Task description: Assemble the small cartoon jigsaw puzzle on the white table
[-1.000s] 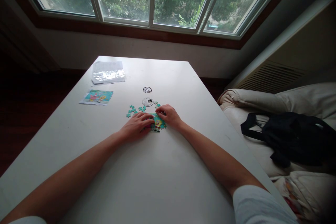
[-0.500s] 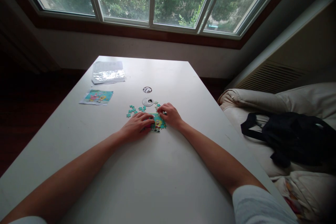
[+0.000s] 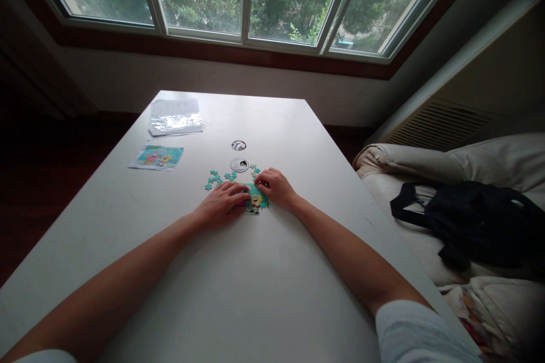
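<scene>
A small, partly joined teal jigsaw puzzle (image 3: 256, 200) with a yellow cartoon figure lies on the white table (image 3: 264, 295). My left hand (image 3: 221, 204) lies flat over its left side, fingers stretched onto it. At its upper right edge my right hand (image 3: 276, 187) has its fingers curled and pinched on a small piece. Several loose teal pieces (image 3: 215, 178) lie just beyond the puzzle.
Two round silver grommets (image 3: 239, 165) sit behind the pieces. A reference picture card (image 3: 156, 157) and a clear plastic bag with paper (image 3: 175, 117) lie at the left rear. A cream sofa with a black bag (image 3: 472, 221) stands right of the table.
My right hand has shifted slightly nearer along the puzzle's upper right edge. My left hand has stayed in place.
</scene>
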Demonstrator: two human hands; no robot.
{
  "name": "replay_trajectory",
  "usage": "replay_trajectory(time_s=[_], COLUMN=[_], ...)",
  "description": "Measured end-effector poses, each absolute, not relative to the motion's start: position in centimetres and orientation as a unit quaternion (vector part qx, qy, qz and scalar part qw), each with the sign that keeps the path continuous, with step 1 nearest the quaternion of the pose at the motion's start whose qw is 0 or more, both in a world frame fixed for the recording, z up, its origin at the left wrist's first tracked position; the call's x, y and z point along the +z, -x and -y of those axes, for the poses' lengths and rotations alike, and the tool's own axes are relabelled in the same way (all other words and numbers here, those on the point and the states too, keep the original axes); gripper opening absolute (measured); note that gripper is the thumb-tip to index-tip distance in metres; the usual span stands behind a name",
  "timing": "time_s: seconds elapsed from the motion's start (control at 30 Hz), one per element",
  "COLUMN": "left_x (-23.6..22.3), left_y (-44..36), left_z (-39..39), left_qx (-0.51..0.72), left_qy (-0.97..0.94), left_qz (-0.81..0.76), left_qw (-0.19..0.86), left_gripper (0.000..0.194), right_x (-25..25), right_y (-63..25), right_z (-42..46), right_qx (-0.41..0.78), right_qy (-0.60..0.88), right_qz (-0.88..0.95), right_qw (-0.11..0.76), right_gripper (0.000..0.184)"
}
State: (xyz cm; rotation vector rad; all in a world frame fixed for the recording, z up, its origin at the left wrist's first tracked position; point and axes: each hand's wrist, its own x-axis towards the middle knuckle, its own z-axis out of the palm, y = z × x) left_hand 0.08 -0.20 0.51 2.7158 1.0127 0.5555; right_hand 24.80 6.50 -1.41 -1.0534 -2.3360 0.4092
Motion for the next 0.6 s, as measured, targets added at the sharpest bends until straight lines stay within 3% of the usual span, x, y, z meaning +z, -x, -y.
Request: replay_trajectory(time_s=[0.3,0.6], left_x=[0.6,0.5], left_y=[0.0,0.0], left_z=[0.2,0.1], left_qx=[0.192,0.2], left_qy=[-0.915,-0.912], left_qz=[-0.338,-0.345], left_qw=[0.104,0.094], left_gripper=[0.032,0.029], right_x=[-1.7,-2.0], right_y=[-26.7,-27.6], right_z=[-7.8,-8.8], right_qx=[0.138,0.152], right_qy=[0.464,0.507], right_qz=[0.798,0.755], right_qw=[0.359,0.387], right_gripper=[0.018,0.023])
